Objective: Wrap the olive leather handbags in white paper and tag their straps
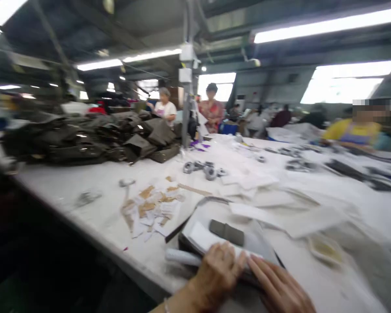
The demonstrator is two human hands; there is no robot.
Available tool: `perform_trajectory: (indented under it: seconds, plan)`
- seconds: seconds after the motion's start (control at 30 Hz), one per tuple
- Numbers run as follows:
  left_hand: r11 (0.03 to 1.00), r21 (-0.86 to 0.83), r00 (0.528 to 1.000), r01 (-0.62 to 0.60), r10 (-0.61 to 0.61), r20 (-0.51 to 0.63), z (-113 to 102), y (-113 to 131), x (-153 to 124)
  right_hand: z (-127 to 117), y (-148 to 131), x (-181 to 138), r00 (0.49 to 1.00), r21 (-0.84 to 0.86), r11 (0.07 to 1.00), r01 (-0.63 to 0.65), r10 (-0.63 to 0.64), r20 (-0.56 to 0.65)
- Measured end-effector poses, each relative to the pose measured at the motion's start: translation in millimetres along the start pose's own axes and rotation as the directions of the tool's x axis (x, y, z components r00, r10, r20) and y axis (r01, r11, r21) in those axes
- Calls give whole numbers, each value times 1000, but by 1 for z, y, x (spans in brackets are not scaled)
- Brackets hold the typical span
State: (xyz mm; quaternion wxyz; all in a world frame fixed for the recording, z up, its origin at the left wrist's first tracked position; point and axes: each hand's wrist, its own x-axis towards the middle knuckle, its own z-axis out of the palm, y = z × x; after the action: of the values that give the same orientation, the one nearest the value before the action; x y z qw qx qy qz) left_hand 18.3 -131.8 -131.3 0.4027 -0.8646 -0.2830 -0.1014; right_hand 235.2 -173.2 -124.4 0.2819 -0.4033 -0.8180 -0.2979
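Observation:
At the near edge of the table, a white panel with dark edging [211,208] lies tilted under both hands. Along its near side runs a folded white strip [198,237]. My left hand [220,269] has its fingers curled and pressed together on this strip. Beside it, my right hand [280,284] rests with fingers stretched out, their tips on the same edge near my left fingers. Just beyond them a small dark olive piece [226,232] lies on the panel. A white rod-like thing [182,256] sticks out left of my left hand. Motion blurs some detail.
Paper and brown scraps [153,206] lie to the left on the white table [101,178]. Grey rolls [205,169] sit farther back, near a post [186,108]. A heap of dark olive bags [94,137] covers the far left. Several people work beyond; one wears yellow [355,130].

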Motion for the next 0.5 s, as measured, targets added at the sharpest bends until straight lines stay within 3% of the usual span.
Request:
perform_trajectory:
  seconds: [0.03,0.07,0.13,0.23,0.33,0.43,0.5]
  plan:
    - [956,-261,986,133,-155,-66,5,3,-3,-6,-3,-1,993,73,997,-6,-2,117]
    - [896,-409,967,172,-232,-102,10,5,-5,-8,-5,0,982,125,991,-51,28,185]
    - [827,-535,922,174,-328,-207,19,8,-10,-8,-10,4,982,191,978,-89,54,180]
    - [797,-583,872,156,-388,-297,27,12,-16,-4,-20,8,983,239,962,-134,99,154]
    - [816,-566,884,118,-346,-315,31,17,-19,-5,-27,9,977,286,941,-181,137,166]
    - [790,-600,862,123,-384,-330,33,20,-18,-14,-14,8,953,389,889,-241,141,268]
    - [759,-636,847,136,-422,-322,33,22,-17,-21,7,5,921,406,846,-344,221,320]
